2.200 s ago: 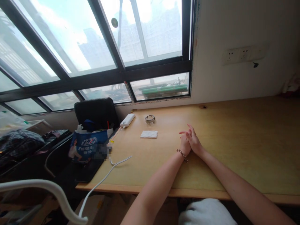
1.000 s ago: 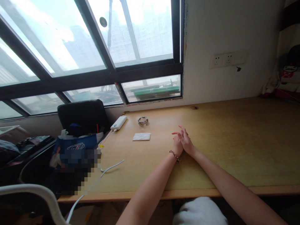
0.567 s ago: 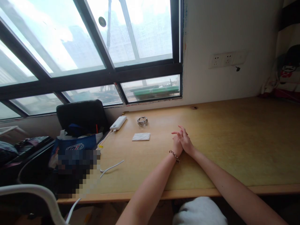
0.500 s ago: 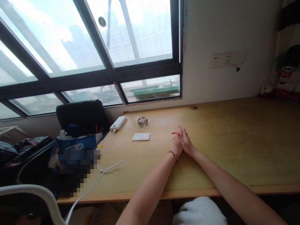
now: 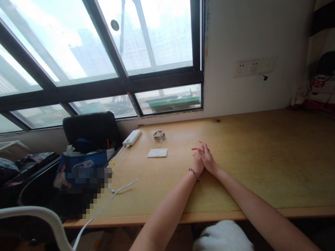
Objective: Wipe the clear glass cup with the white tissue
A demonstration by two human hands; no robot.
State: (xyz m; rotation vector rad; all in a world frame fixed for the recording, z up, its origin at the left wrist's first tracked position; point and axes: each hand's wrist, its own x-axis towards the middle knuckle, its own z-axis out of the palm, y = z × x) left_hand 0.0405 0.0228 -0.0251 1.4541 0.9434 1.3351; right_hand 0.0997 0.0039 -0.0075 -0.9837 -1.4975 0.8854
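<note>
My left hand (image 5: 198,163), with a beaded bracelet (image 5: 195,175) at its wrist, and my right hand (image 5: 208,160) are clasped over the wooden table (image 5: 261,164). Their fingers are interlaced, with a few tips sticking out, and I see no object in either hand. To the left lies a flat white rectangular packet (image 5: 157,153), apart from the hands. Behind it stands a clear, faceted glass dish (image 5: 159,136). A white power bank (image 5: 132,138) with a cable plugged in rests near the table's left edge.
A white cable (image 5: 125,186) runs over the table's left side and off its front edge. Past that side stand a black chair (image 5: 90,127) and a blue bag (image 5: 83,164). A window and a wall with sockets (image 5: 248,67) are behind the table.
</note>
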